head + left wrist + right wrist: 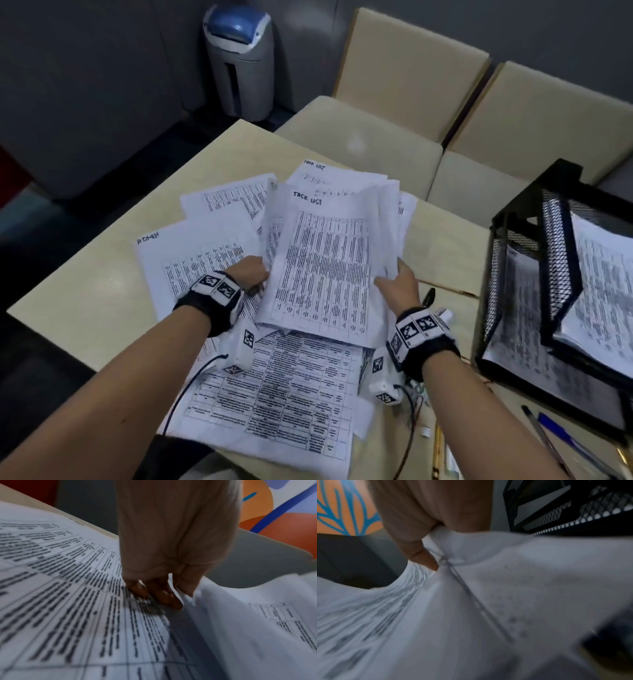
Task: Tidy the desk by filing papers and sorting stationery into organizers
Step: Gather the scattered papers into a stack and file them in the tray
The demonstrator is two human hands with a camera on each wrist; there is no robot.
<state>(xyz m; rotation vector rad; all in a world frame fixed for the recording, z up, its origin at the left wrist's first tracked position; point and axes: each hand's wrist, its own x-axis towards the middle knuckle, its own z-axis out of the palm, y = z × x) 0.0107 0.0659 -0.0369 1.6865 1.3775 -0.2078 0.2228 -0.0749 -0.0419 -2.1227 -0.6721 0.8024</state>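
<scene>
A stack of printed sheets headed "TASK LIST" is lifted off the desk, tilted up toward me. My left hand grips its left edge; in the left wrist view the curled fingers pinch the paper stack while resting on a sheet below. My right hand holds the right edge, thumb pinching the stack. More loose printed sheets lie spread underneath. A black mesh file organizer stands at the right with papers in its slots.
Pens lie at the desk's near right corner, and a black pen lies beside my right wrist. Cream chairs stand behind the desk. A grey bin with a blue lid stands at the back. The organizer's mesh is close to my right hand.
</scene>
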